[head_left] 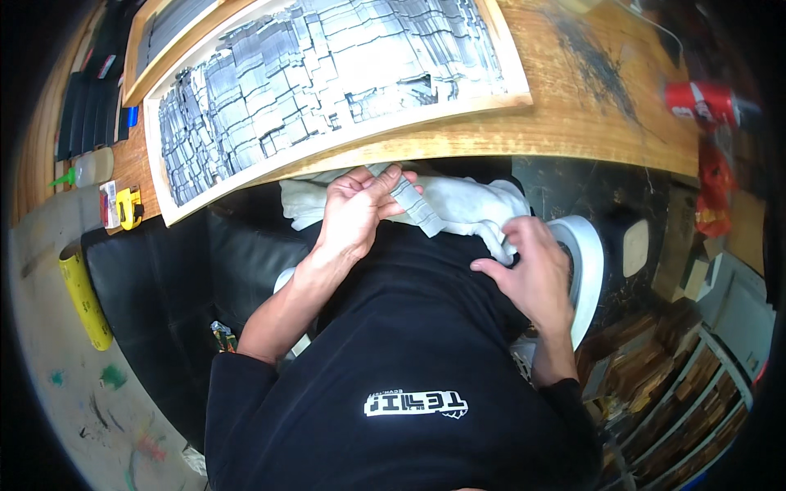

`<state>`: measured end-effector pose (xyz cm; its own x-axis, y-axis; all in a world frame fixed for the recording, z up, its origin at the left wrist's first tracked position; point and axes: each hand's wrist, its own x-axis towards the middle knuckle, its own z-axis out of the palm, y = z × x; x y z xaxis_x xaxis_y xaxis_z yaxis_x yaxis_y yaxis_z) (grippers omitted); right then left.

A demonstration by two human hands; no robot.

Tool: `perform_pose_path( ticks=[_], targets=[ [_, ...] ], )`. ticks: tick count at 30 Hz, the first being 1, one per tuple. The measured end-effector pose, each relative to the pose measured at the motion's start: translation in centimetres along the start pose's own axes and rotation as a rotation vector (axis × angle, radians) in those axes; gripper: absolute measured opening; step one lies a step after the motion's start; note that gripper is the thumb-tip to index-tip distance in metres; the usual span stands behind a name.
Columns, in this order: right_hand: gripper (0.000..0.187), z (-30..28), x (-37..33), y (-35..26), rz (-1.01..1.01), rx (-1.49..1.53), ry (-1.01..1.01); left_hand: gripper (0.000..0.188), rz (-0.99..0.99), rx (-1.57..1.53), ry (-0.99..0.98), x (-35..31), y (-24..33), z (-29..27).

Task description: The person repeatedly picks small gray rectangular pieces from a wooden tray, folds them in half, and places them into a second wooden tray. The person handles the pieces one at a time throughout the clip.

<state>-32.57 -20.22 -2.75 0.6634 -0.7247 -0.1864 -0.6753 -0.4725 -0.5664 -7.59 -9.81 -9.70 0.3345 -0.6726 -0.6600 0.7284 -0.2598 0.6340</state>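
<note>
My left hand (pixel 357 209) is closed around a flat grey segmented strip (pixel 416 206), pinching it between thumb and fingers just below the table edge. The strip slants down to the right and is scored across like a row of small tiles. My right hand (pixel 534 274) hangs over my lap, thumb spread from its bent fingers. Its fingertips are beside the end of a white cloth (pixel 467 200) draped across my lap; whether they touch it, I cannot tell. Above, a wooden-framed panel (pixel 327 139) lies on the table, covered with overlapping grey and dark tile-like pieces.
On the wooden table (pixel 589 123), a second frame (pixel 135 69) sits at the left and dark bristly scraps (pixel 602 69) at the right. A red can (pixel 702 103) stands far right. A yellow tool (pixel 129 208) and yellow roll (pixel 85 299) are left. Wood pieces (pixel 630 360) fill the lower right.
</note>
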Motion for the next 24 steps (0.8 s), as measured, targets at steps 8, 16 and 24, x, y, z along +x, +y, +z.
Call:
perform_pose_path(
  ticks=[8, 16, 24],
  targets=[
    [0.026, 0.5, 1.6, 1.4, 0.32, 0.85, -0.204, 0.028, -0.003, 0.022, -0.056, 0.1, -2.0, 0.6],
    [0.029, 8.3, 2.7, 0.6, 0.105, 0.975, 0.073, 0.018, 0.044, -0.02, -0.061, -0.2, -4.1, 2.5],
    [0.019, 8.0, 3.7, 0.8, 0.155, 0.576, -0.123, 0.012, 0.13, -0.125, -0.074, -0.6, -5.5, 2.9]
  ],
)
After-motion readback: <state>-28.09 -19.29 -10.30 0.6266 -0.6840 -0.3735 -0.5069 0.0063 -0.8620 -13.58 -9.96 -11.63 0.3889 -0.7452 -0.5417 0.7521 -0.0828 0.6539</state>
